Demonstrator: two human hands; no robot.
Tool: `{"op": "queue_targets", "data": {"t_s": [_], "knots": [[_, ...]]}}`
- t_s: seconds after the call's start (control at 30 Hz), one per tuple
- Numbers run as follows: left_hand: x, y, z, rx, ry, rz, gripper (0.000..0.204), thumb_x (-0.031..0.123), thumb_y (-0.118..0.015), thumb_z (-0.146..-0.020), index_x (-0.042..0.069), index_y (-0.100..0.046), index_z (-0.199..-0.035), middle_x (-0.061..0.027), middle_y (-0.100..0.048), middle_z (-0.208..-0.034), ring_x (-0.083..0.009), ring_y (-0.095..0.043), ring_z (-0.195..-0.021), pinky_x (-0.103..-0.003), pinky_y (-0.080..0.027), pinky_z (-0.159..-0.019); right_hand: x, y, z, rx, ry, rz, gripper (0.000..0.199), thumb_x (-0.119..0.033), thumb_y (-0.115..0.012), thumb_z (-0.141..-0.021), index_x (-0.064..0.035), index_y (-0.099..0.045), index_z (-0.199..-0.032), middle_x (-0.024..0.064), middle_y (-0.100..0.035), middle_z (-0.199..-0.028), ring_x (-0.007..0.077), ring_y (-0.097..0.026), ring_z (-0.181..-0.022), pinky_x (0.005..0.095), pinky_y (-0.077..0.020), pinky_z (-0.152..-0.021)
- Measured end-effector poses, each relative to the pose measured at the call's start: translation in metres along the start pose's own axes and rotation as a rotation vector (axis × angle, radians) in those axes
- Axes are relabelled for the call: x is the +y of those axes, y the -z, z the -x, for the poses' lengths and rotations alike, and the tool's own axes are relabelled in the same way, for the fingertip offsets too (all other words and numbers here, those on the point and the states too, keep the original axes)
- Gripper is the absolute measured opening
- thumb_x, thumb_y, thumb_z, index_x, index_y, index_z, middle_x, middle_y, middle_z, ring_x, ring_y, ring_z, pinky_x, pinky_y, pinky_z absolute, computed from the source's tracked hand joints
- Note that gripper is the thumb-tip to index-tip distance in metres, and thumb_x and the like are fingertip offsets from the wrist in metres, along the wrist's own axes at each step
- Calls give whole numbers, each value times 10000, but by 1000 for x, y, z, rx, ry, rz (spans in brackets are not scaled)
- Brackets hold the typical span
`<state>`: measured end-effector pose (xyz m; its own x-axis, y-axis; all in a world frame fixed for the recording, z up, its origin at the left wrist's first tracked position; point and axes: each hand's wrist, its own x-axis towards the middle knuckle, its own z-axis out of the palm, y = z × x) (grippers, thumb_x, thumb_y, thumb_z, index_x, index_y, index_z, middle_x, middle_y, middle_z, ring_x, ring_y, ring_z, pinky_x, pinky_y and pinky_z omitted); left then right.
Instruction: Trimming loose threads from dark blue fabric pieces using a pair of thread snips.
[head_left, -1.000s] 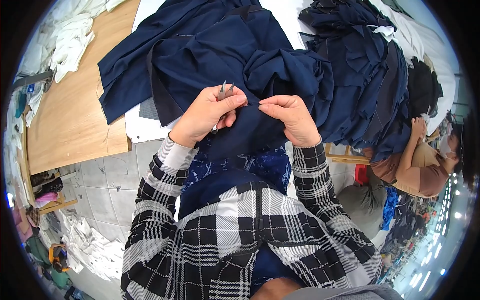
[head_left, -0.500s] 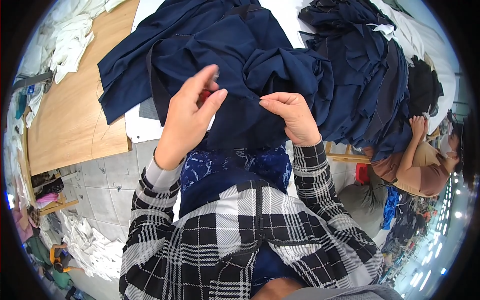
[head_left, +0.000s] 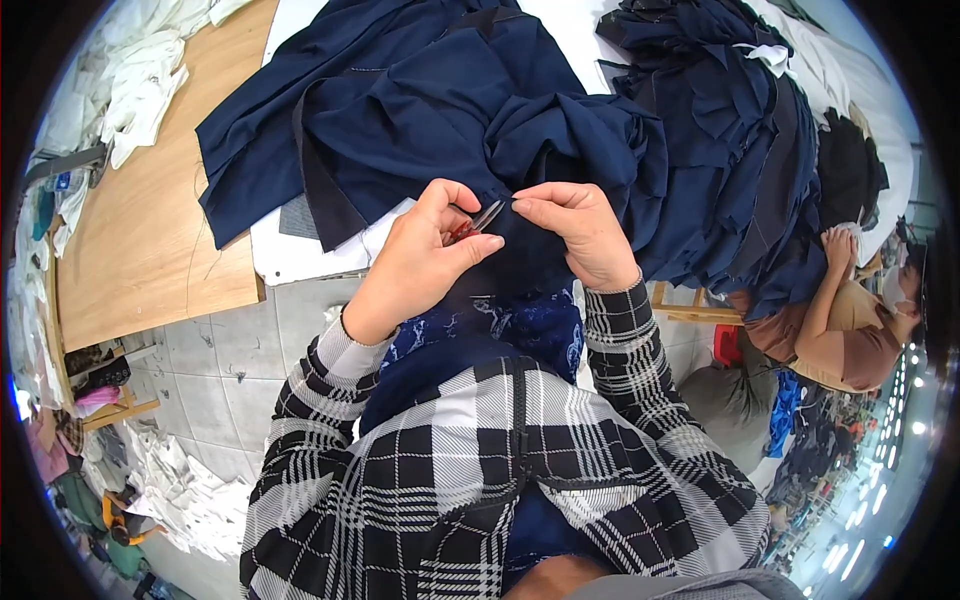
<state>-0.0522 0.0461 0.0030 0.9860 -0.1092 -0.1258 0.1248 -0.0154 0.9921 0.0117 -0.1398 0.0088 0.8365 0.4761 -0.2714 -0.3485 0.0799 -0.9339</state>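
Observation:
A navy garment (head_left: pixel 410 120) lies bunched over the table's front edge, its near part hanging toward my lap. My left hand (head_left: pixel 425 250) is closed around small thread snips (head_left: pixel 466 231) with a red handle. Their metal blades point up and right, close to the cloth at my right fingertips. Thumb and forefinger of my right hand (head_left: pixel 575 225) are pinched together at the garment's edge. Whether they grip the cloth itself or a thread on it is too small to tell.
A large heap of navy garments (head_left: pixel 715 150) lies to the right, beside a co-worker (head_left: pixel 850 320) with raised hands. The wooden tabletop (head_left: pixel 130 250) is at left, with white cloth (head_left: pixel 145 90) on it. More white cloth (head_left: pixel 190 500) lies on the floor at lower left.
My left hand has moved right and slightly down with the snips, bringing their blades near my right fingertips. The right hand has barely moved and keeps its pinch.

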Motion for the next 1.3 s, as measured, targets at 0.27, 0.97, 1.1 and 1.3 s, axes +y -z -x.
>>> {"op": "queue_targets", "data": {"t_s": [0.27, 0.97, 1.1, 1.3], "knots": [[3, -5, -1, 24, -15, 64, 291, 51, -669, -802, 7, -433, -965, -17, -554, -744, -42, -466, -649, -186, -387, -575, 1, -2, 0, -18, -8, -39, 137, -19, -643, -805, 24, -676, -931, 75, -677, -859, 91, -618, -775, 191, -461, -738], [0, -3, -19, 82, -160, -12, 176, 85, -639, -841, -19, -604, -979, -3, -580, -712, -1, -412, -470, -143, -273, -398, 1, 0, 1, -35, -17, -10, 126, -31, -649, -806, 23, -675, -916, 62, -675, -836, 83, -615, -765, 184, -461, -725], [2, 3, -21, -20, 226, 430, 141, 151, -607, -872, 10, -598, -878, -65, -631, -724, -38, -449, -425, -159, -304, -365, 3, 2, -1, -49, -12, 3, 150, -66, -647, -820, 35, -671, -928, 51, -666, -853, 72, -593, -767, 182, -446, -716], [1, 3, -23, -89, 312, 639, 177, 195, -560, -903, 20, -580, -890, -146, -656, -760, -70, -492, -419, -168, -338, -344, 4, 4, -1, -46, -4, -15, 149, -64, -644, -823, 31, -670, -934, 48, -663, -841, 69, -589, -765, 183, -445, -720]]}}
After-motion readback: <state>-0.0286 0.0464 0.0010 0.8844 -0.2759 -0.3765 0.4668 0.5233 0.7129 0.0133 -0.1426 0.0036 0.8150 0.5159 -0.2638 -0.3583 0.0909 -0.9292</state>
